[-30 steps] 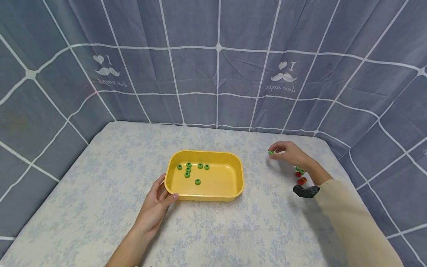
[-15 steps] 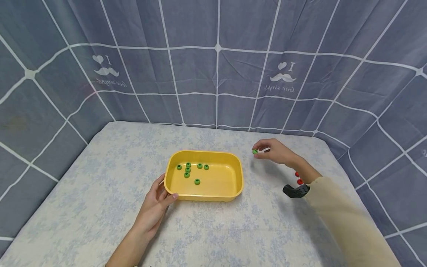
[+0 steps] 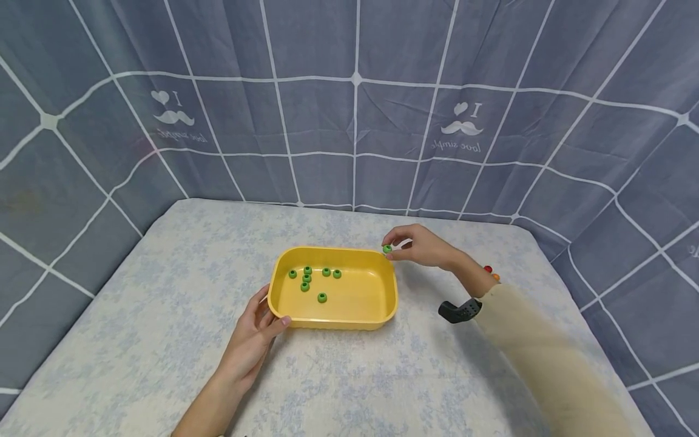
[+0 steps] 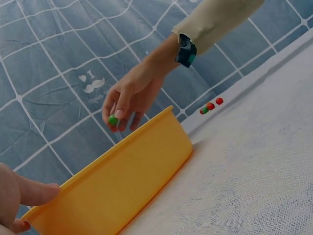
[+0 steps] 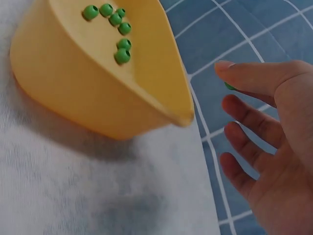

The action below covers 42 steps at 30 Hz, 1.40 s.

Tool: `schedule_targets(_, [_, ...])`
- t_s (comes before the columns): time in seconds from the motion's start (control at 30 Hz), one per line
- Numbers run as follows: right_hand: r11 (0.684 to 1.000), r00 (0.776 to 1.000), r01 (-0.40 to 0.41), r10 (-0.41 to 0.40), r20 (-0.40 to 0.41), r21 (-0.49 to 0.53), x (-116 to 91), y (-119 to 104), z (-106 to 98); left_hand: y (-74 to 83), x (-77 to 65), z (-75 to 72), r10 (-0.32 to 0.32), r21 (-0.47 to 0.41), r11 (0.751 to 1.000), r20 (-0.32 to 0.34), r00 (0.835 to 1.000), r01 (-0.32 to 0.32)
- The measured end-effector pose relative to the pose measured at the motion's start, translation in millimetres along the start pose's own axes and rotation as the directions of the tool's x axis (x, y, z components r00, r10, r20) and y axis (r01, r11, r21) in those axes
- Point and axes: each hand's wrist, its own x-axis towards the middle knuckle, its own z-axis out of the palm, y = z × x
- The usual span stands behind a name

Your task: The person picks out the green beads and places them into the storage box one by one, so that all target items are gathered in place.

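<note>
A yellow rectangular tray [image 3: 349,323] stands on the table with several green beads [image 3: 322,298] lying on its floor. My left hand [image 3: 248,343] grips its near left corner, thumb over the rim [image 4: 41,193]. Between thumb and index finger, my right hand [image 3: 423,246] pinches one green bead [image 3: 387,249] at the tray's far right corner; the left wrist view shows this bead [image 4: 113,120] above the rim. In the right wrist view, the thumb of my right hand [image 5: 279,127] hides most of the bead, and the other fingers are spread beside the tray.
Past my right forearm lie a red bead [image 3: 488,268] and an orange bead [image 3: 495,276]. The left wrist view also shows a green bead [image 4: 204,110] among red ones. A grey-blue curtain [image 3: 404,133] hangs behind the table [image 3: 355,382].
My right hand has carried the pinched green bead leftward from the right side of the table to the tray's far right corner. My left hand and the tray have stayed in place.
</note>
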Motion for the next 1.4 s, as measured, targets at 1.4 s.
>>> schedule_targets(1.4, [0.986,0.976,0.163,-0.156,0.151,-0.038,66.7,-54.0,67.0,0.2,0.9,-0.3,0.012,-0.026,1.0,0.02,1.0,-0.011])
